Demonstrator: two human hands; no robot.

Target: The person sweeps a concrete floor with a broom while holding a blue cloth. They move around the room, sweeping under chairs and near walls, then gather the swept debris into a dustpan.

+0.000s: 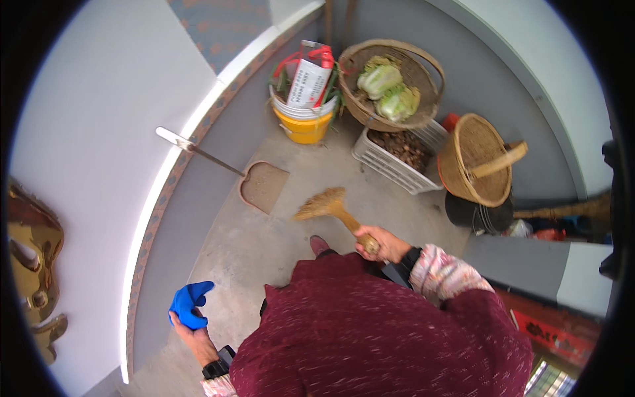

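My right hand (379,243) grips the short handle of a straw hand broom (322,204), whose bristles point up and left above the concrete floor. Around a bright blue item (190,303), which looks like soft cloth or a cap, my left hand (191,330) is closed at the lower left. A long-handled dustpan (264,187) lies on the floor beyond the broom, its handle leaning against the wall. Specks of dirt show in its pan. The broom and the dustpan are apart.
Along the wall stand a yellow bucket (303,126), a wicker basket (357,106) with Chinese cabbages, a grey plastic crate (384,161) with brown produce, and a bamboo basket (449,164) on a black bucket (454,212). A low wall (198,173) curves along the left.
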